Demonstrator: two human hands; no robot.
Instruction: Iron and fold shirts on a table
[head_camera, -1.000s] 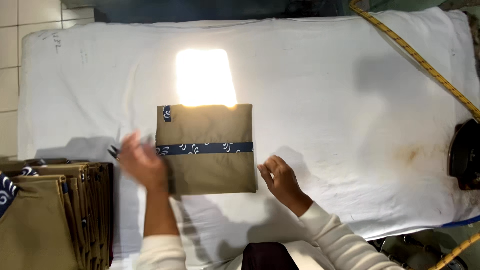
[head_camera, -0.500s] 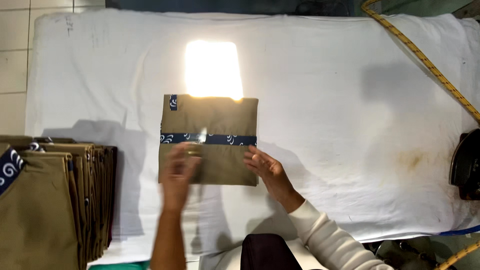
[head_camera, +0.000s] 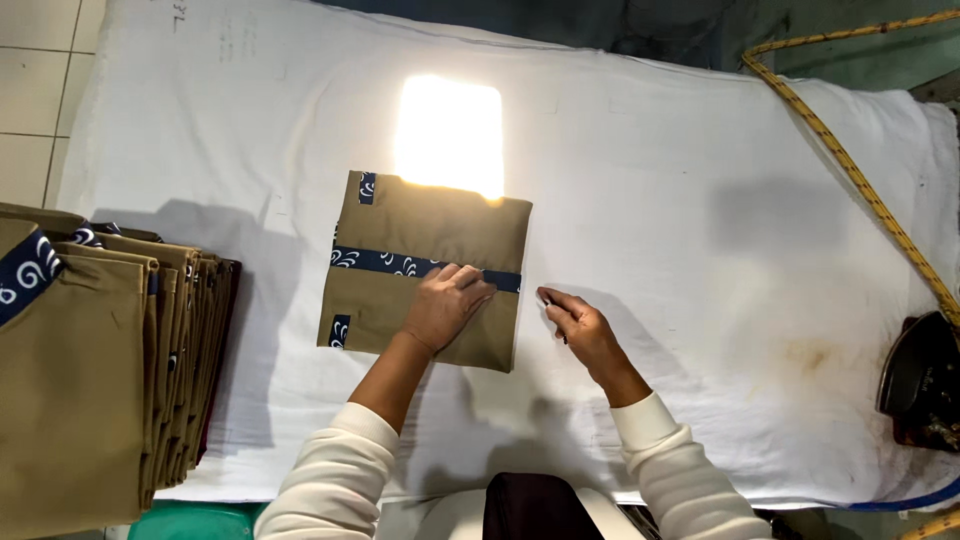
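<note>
A folded tan fabric piece (head_camera: 430, 225) with a dark blue patterned band lies flat on the white padded table (head_camera: 650, 200). My left hand (head_camera: 447, 303) rests palm-down on its lower right part, fingers touching the blue band near the right edge. My right hand (head_camera: 577, 325) sits on the white cloth just right of the piece, fingers curled and pointing toward its edge, not holding anything that I can see.
A stack of several similar tan pieces (head_camera: 100, 360) with blue trim lies at the left edge. A dark iron (head_camera: 920, 385) sits at the far right. A yellow braided cord (head_camera: 850, 160) runs down the right side. A bright light patch (head_camera: 450, 135) falls above the piece.
My left hand moved from the left side onto the tan piece and now presses it near the blue band. My right hand slid off the piece's right edge onto the white cloth.
</note>
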